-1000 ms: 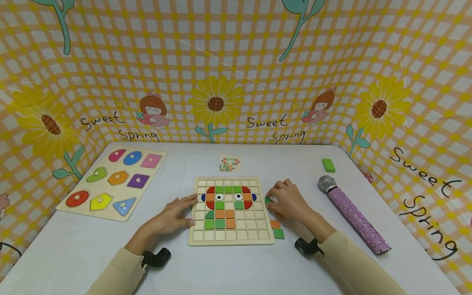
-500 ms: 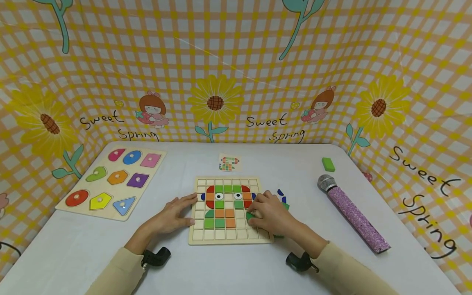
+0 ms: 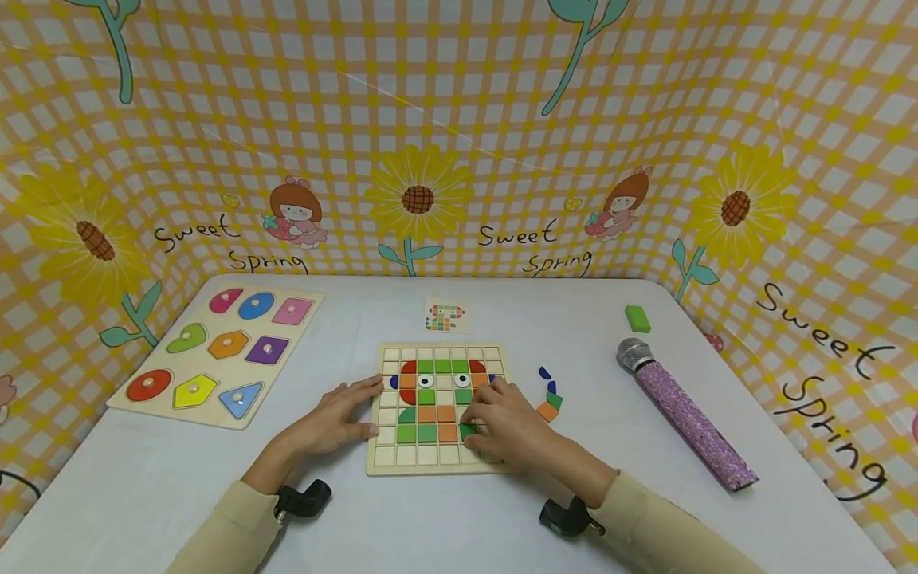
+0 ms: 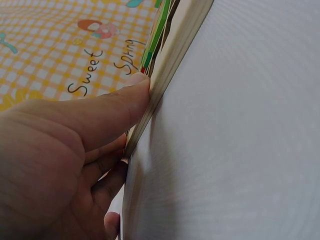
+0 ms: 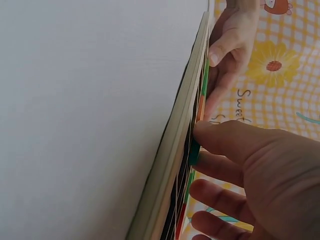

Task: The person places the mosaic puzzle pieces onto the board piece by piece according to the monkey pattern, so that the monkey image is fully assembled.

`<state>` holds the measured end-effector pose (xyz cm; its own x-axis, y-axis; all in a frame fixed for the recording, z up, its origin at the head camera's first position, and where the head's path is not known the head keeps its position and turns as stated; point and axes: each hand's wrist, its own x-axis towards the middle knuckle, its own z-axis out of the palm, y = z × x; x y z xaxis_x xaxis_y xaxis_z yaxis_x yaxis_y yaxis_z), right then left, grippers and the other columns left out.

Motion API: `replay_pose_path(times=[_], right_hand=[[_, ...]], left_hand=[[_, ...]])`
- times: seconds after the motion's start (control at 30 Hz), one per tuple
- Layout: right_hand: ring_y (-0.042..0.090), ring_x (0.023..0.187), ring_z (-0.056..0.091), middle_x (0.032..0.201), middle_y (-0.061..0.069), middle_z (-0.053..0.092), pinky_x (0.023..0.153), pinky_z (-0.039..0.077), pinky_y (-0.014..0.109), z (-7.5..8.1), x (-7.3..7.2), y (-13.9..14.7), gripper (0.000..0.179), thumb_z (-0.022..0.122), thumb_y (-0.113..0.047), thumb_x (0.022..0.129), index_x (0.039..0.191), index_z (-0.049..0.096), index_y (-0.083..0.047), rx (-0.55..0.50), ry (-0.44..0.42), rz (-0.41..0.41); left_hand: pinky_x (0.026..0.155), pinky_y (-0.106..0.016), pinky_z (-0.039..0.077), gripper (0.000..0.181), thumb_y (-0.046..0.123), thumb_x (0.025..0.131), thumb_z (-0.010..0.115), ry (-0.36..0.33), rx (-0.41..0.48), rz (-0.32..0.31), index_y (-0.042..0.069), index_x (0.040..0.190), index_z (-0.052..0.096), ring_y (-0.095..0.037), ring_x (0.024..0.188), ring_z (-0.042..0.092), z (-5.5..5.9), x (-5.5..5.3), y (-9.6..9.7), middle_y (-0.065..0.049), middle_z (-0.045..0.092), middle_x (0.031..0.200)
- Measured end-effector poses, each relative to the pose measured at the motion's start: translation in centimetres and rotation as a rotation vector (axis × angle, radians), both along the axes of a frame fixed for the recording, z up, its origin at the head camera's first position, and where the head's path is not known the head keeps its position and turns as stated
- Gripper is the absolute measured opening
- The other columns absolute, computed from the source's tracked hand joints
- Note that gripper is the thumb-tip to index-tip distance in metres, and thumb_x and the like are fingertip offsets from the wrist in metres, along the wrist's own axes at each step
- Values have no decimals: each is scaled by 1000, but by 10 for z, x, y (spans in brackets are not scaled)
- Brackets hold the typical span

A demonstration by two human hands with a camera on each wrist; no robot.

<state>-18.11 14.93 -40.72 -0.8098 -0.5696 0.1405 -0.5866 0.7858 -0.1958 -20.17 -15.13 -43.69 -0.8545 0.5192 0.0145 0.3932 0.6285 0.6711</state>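
A wooden grid board (image 3: 385, 456) lies on the white table, with red, green, orange and blue pieces and two eye pieces set in its cells. My right hand (image 3: 515, 422) reaches over the board's right half and pinches a dark green piece (image 3: 468, 430) between thumb and finger, beside an orange square (image 3: 448, 433) in the lower row. In the right wrist view that green piece (image 5: 194, 152) is at the board's surface. My left hand (image 3: 330, 418) rests at the board's left edge; its thumb (image 4: 135, 90) touches the side. The right hand hides some cells.
Loose blue (image 3: 545, 372), green (image 3: 554, 400) and orange (image 3: 548, 411) pieces lie right of the board. A picture card (image 3: 448, 316) lies behind it. A glittery microphone (image 3: 696, 426) and green block (image 3: 637, 319) are at the right; a knobbed shape puzzle (image 3: 208, 414) is at the left.
My right hand has moved left from the loose pieces onto the board with the green piece, then slightly further left and nearer me. The left hand has stayed in place.
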Motion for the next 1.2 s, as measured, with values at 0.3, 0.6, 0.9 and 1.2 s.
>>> replay_pose_path(times=[0.3, 0.6, 0.9, 1.2], right_hand=[[11, 84, 36, 92, -7, 58, 73, 31, 26, -2, 0, -2, 19, 76, -32, 75, 90, 74, -20, 0, 55, 10], [12, 86, 37, 93, -5, 58, 73, 32, 27, -2, 1, -1, 20, 76, -33, 75, 91, 73, -21, 1, 60, 13], [11, 89, 41, 96, -6, 60, 75, 35, 27, 2, -3, 25, 24, 77, -33, 75, 94, 73, -19, -39, 38, -49], [10, 88, 42, 95, -6, 61, 75, 35, 26, 2, 1, 68, 26, 78, -32, 74, 96, 74, -19, -48, 14, -93]], left_hand=[[117, -60, 8, 67, 22, 86, 67, 2, -3, 2, 1, 143, 38, -36, 144, 23, -2, 0, -1, -14, 29, 155], [117, -60, 8, 67, 21, 86, 68, 1, 1, 8, 1, 143, 38, -37, 144, 22, -2, 0, -1, -14, 29, 155], [117, -60, 8, 67, 22, 86, 68, -5, -3, 19, 3, 143, 39, -38, 144, 21, -1, 0, 0, -13, 28, 155], [117, -60, 8, 67, 23, 86, 68, -2, -6, 17, 3, 143, 39, -37, 144, 22, -2, 0, -1, -13, 29, 155]])
